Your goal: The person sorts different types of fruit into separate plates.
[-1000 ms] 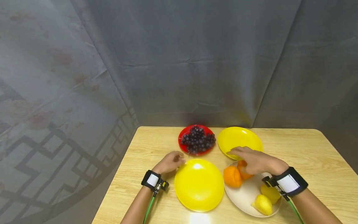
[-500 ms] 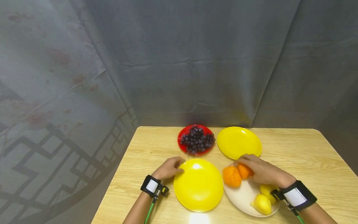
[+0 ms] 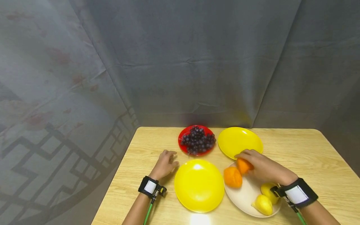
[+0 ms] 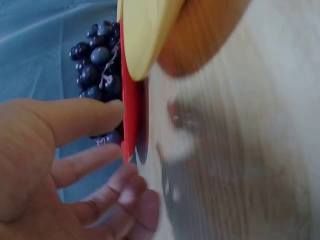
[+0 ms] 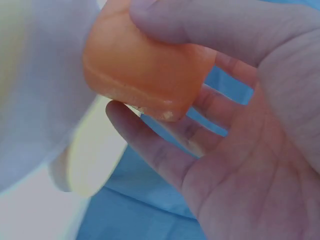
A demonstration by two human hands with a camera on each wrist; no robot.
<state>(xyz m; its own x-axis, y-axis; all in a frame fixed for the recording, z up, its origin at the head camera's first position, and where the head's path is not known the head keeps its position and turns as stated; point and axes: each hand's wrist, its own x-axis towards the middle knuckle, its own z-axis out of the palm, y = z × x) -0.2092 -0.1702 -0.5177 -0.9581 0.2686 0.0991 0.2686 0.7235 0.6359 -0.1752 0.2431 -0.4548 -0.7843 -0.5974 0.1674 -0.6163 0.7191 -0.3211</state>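
One orange (image 3: 243, 166) sits pinched in our right hand (image 3: 262, 166) over the pale plate (image 3: 244, 199), best raised straight up, clear of the second orange (image 3: 232, 177) just left, while our left hand (image 3: 163, 164), relaxed and empty, flanks a yellow plate (image 3: 199, 187).

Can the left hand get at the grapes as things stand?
Probably yes: the left hand holds nothing and is near the red plate, and nothing seems to cover the grapes.

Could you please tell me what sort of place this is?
Probably a staged recording corner, judging by the grey cloth hung behind the wood-grained table and the strapped-on wrist cameras.
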